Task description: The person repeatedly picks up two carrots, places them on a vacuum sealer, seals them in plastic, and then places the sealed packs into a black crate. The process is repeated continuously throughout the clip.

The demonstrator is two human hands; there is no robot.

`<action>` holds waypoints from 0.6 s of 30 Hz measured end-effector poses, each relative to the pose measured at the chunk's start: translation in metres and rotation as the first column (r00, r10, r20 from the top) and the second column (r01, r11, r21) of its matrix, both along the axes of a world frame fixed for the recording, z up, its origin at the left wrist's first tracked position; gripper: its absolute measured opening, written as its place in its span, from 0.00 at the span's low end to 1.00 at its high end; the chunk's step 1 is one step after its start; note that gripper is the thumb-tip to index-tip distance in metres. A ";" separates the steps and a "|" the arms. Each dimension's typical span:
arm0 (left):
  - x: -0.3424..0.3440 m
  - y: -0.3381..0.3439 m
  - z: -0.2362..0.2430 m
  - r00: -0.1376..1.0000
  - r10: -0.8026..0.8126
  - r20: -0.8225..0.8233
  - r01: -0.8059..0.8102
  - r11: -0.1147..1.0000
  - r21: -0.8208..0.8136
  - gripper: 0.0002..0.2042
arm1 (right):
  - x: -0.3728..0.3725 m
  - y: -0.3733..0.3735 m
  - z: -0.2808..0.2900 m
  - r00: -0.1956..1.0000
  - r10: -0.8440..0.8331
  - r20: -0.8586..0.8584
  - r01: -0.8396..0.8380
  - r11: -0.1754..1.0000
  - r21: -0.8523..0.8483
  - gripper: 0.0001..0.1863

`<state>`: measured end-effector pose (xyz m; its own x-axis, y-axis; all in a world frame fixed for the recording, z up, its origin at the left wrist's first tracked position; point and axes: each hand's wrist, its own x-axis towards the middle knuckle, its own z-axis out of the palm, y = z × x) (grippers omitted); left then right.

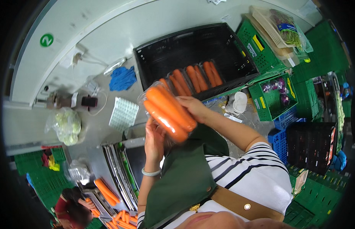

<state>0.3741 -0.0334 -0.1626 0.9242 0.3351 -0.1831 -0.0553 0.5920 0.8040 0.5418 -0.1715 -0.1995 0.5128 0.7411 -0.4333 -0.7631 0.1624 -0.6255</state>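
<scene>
A clear-wrapped pack of carrots is held up in front of my apron, tilted, with several thick carrots showing through the shiny film. My right hand grips its right side. On the lower left side, my left hand has its fingers against the pack, partly hidden behind it; a pale bangle circles that wrist. Just beyond stands a large black crate. Similar carrot packs lie in a row along its near side, and the raised pack partly covers the leftmost one.
Left of the crate are a blue crumpled cloth, a label sheet, a phone and bagged green vegetables. A metal machine and loose carrots stand near a co-worker. Green crates crowd the right.
</scene>
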 end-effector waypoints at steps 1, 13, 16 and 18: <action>0.022 0.004 -0.006 0.986 -0.146 0.086 0.145 0.989 0.013 0.31 | 0.026 -0.018 -0.008 0.998 -0.047 -0.038 0.047 0.999 0.011 0.20; 0.312 -0.064 -0.124 0.777 -0.539 -0.325 0.466 0.145 0.873 0.10 | 0.314 -0.208 -0.130 0.609 -0.004 0.793 0.629 0.612 -0.480 0.18; 0.346 -0.105 -0.160 0.656 -0.686 -0.314 0.299 -0.146 0.943 0.14 | 0.335 -0.232 -0.188 0.633 0.199 0.748 0.600 0.485 -0.636 0.18; 0.357 -0.121 -0.173 0.636 -0.684 -0.358 0.231 -0.274 0.934 0.17 | 0.332 -0.233 -0.194 0.635 0.304 0.710 0.581 0.417 -0.699 0.17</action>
